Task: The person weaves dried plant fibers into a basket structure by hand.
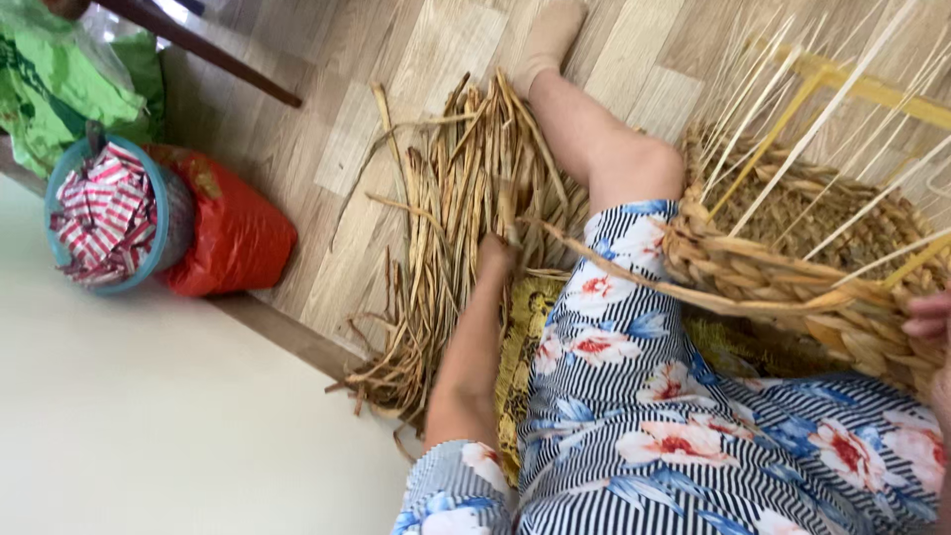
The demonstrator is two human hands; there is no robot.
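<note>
Home floor used for craft work: pale wood-pattern laminate floor (416,59), dark wooden furniture leg (213,50), red plastic bag (233,233), bundle of dried straw-coloured reeds (446,218).

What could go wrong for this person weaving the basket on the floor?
The left hand reaches away into the loose pile of dried stalks, so only the right hand steadies the half-woven basket; its weave might slacken. The thin upright spokes stick out freely and could perhaps bend or poke.
</note>
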